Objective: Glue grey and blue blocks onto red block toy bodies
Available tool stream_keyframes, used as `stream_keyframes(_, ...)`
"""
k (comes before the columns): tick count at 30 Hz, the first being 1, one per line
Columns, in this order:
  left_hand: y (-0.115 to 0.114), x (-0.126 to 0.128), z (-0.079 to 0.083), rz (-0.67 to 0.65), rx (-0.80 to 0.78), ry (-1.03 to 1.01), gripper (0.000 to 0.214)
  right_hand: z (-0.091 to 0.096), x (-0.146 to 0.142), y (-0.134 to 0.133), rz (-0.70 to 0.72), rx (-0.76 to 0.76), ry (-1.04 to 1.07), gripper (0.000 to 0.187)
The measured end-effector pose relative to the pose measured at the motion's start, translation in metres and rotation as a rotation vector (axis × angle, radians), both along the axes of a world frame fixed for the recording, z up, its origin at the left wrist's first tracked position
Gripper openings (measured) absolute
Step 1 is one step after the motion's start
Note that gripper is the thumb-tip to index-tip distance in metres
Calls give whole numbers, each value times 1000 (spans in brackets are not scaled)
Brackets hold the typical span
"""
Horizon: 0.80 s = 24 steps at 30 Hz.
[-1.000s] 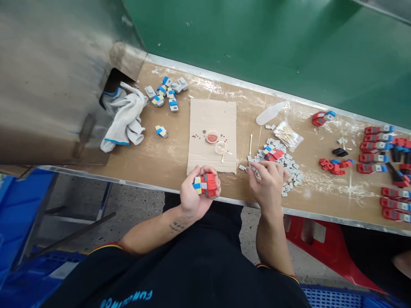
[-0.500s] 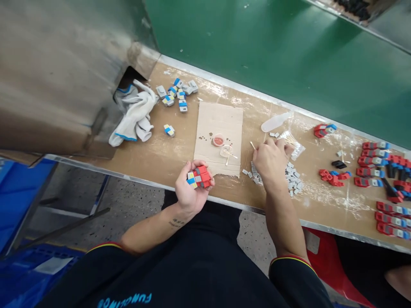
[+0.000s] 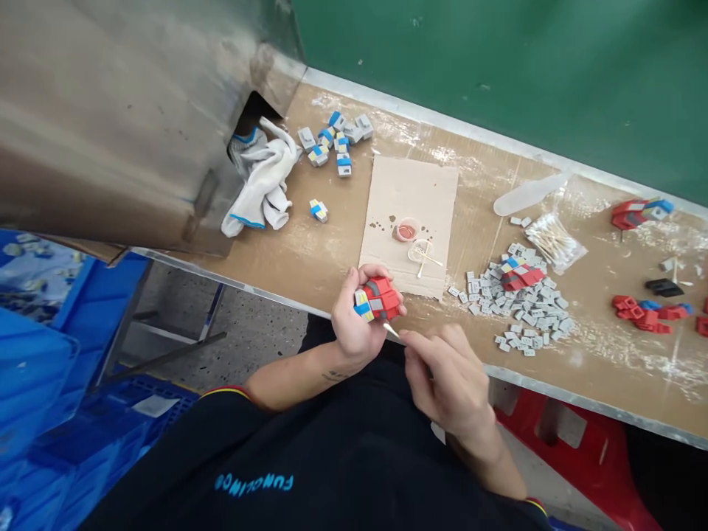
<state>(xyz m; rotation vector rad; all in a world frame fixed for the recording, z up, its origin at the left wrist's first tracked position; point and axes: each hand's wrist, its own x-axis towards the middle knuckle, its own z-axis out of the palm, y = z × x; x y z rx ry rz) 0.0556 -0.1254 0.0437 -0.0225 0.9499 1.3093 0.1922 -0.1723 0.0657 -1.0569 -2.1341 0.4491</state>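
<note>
My left hand (image 3: pixel 357 321) is closed around a red, grey, blue and yellow toy part (image 3: pixel 381 297), its painted face turned up. Between the fingertips of my right hand (image 3: pixel 450 372) is a cotton swab (image 3: pixel 391 331), its white tip close to the lower edge of the toy part; whether they touch I cannot tell. Beyond my hands a small cup of reddish liquid (image 3: pixel 405 230) stands on a cardboard sheet (image 3: pixel 412 177). Beside it a clear lid (image 3: pixel 417 251) has swabs lying across it.
Small grey pieces (image 3: pixel 531 318) are heaped to the right, with a red toy part (image 3: pixel 521 277) on top. Behind lie a bag of swabs (image 3: pixel 554 242) and a translucent plastic piece (image 3: pixel 528 195). White gloves (image 3: pixel 262 177) and grey-blue blocks (image 3: pixel 344 164) lie left, beside a large box (image 3: pixel 138 125).
My right hand has come from beside the swab bag and grey pieces to my left hand, bringing the swab. The view has shifted; my left hand still holds the toy part.
</note>
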Motion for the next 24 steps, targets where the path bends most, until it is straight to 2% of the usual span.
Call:
stream_keyframes(5,-2,2,0,26,46,47,55,-18,-17,-5,-97,94,8,32)
stream_keyframes(12,-6,1,0,18,88,130,60,-16,-21,-2,-136,162,-81,16)
stream_keyframes(24,-8,4,-7,61,119,248,52,-16,-26,1,-137,176,-131,11)
